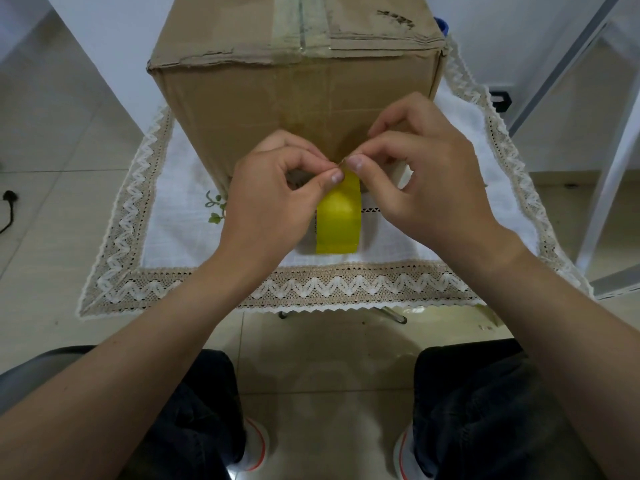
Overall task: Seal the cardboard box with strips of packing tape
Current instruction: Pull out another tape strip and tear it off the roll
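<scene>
A brown cardboard box (277, 98) stands on a small table, its top flaps closed with clear tape (301, 26) along the centre seam and down the near face. A yellow roll of packing tape (339, 220) hangs in front of the box, just above the cloth. My left hand (273, 199) and my right hand (426, 178) meet above the roll, thumb and forefinger of each pinching the tape's free end at the roll's top. The roll's left side is hidden behind my left hand.
A white tablecloth (398, 244) with a beige lace border covers the table. A white metal frame (609, 168) rises at the right. A black cable (8, 206) lies on the tiled floor at the left. My knees and shoes are below the table edge.
</scene>
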The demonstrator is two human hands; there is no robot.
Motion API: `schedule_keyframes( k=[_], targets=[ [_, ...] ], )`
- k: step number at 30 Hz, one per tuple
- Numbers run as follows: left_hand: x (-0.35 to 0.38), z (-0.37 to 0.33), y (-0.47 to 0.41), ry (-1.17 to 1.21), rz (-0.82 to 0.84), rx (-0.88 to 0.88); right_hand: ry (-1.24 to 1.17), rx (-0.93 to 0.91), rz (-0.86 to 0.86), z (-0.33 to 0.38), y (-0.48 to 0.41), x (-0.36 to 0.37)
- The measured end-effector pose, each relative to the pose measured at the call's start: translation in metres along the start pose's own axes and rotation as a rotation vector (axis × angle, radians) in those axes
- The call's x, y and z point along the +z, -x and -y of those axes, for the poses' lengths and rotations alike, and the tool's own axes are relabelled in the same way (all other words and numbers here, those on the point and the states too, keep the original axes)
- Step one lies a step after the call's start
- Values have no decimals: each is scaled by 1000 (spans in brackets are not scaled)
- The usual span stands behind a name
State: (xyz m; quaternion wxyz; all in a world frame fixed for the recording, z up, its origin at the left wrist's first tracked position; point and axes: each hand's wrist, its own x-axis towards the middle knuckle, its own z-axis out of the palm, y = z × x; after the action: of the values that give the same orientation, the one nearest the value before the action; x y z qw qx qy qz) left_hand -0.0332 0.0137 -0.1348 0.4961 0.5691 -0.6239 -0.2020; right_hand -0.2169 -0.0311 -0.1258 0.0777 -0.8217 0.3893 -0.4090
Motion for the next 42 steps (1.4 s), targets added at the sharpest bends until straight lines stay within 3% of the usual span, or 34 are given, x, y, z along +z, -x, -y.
schedule_keyframes(
  k=[8, 18, 24, 42],
  targets=[
    [-1, -1, -1, 23, 42, 4, 220, -105, -93, -1, 3, 0],
    [-2, 1, 0, 76, 56, -68, -209, 134, -35, -4, -1, -3],
    [-4, 0, -2, 84, 48, -76, -168, 48, -3, -5, 3, 3],
    [-1, 0, -1, 107, 58, -86, -114, 95, 48, -5, 4, 10]
  ],
)
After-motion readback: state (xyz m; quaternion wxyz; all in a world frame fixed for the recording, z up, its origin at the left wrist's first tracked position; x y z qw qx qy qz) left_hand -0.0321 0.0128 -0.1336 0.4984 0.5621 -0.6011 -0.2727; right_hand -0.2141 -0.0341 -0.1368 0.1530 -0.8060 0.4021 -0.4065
